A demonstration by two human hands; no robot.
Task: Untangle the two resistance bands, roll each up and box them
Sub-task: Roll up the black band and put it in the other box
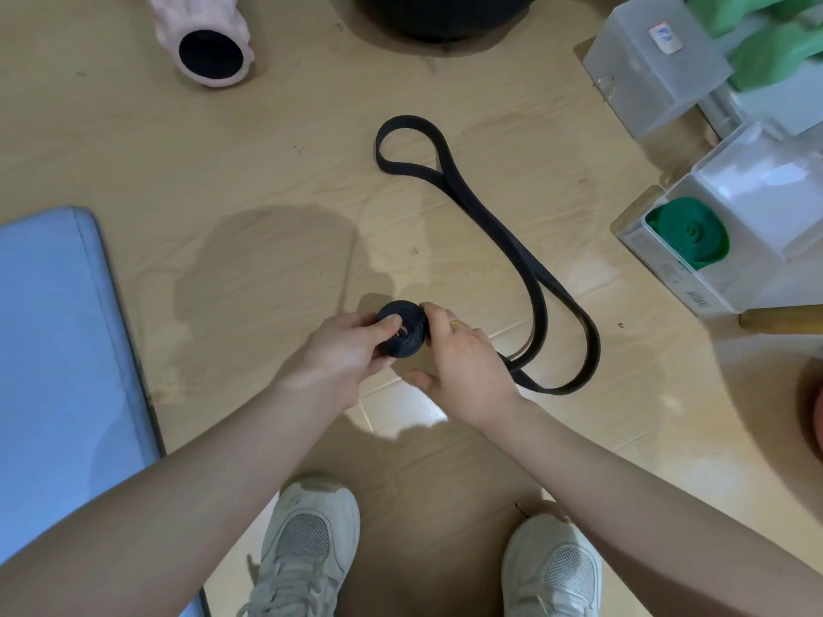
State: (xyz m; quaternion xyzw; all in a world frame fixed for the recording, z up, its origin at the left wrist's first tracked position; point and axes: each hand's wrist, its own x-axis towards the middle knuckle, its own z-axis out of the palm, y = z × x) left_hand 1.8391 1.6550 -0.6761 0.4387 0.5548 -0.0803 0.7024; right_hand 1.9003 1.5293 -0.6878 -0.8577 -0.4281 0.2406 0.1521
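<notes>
A: Leftmost, a blue mat (58,349) lay on the wooden floor (222,171); a pink foam roller (205,37) sat beyond it.

B: Hands?

A: Left hand (343,354) pinched the rolled part of the black band (401,329), thumb pressed on the coil's face. Right hand (463,358) curled around the coil's other side, fingers gripping it.

B: Unrolled length?

A: It trailed from under the right hand, curved rightward over the floor, then ran away to a loop (409,144).

B: Far right?

A: The green band (688,233), rolled, sat inside a clear box (712,287) lying on its side. Another clear box (645,69) stood farther back.
</notes>
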